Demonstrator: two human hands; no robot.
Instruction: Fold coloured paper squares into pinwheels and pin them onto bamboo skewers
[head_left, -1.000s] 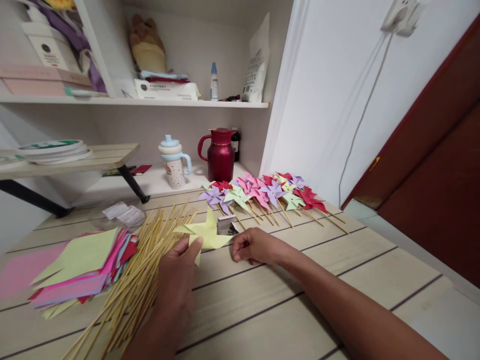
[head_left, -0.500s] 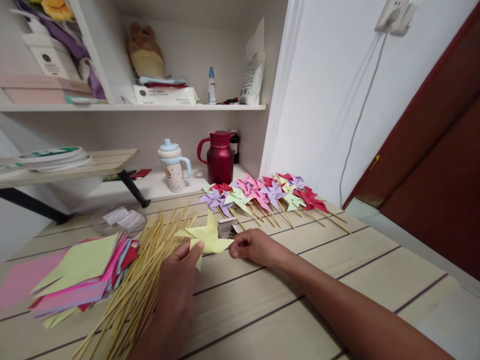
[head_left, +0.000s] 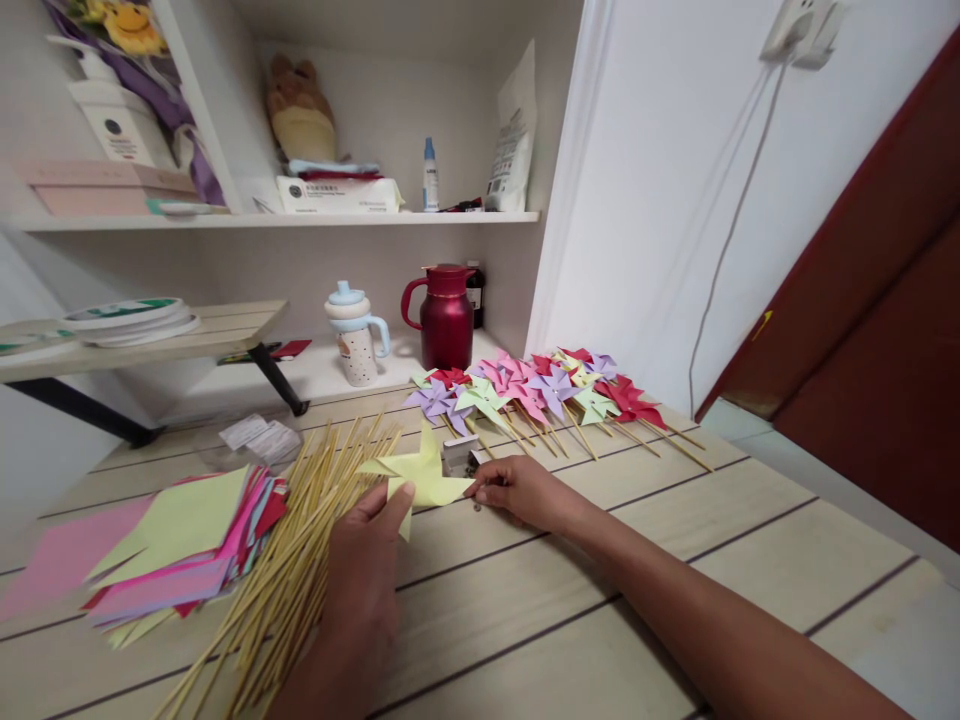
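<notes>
Pinched between the thumb and fingers of my left hand (head_left: 375, 535) is a pale yellow paper pinwheel (head_left: 426, 478) with its blades folded in and no stick showing. My right hand (head_left: 517, 492) is closed at the tip of the pinwheel's right blade; whatever its fingertips hold is hidden. A tiny dark round piece (head_left: 477, 507) lies on the table just below those fingertips. Behind them sits a small open box (head_left: 459, 455) with small dark bits by it. Thin wooden sticks (head_left: 300, 560) lie in a loose heap beside and under my left forearm.
Coloured paper sheets (head_left: 180, 530) are stacked at the left, near a clear plastic packet (head_left: 259, 438). Finished pinwheels on sticks (head_left: 555, 390) lie at the back right. A red jug (head_left: 447, 325) and a spotted cup (head_left: 358, 350) stand behind, under a shelf (head_left: 337, 218).
The tiny dark round piece now shows on the table below my right fingertips. The whole view has shifted slightly; my left hand keeps hold of the pinwheel.
</notes>
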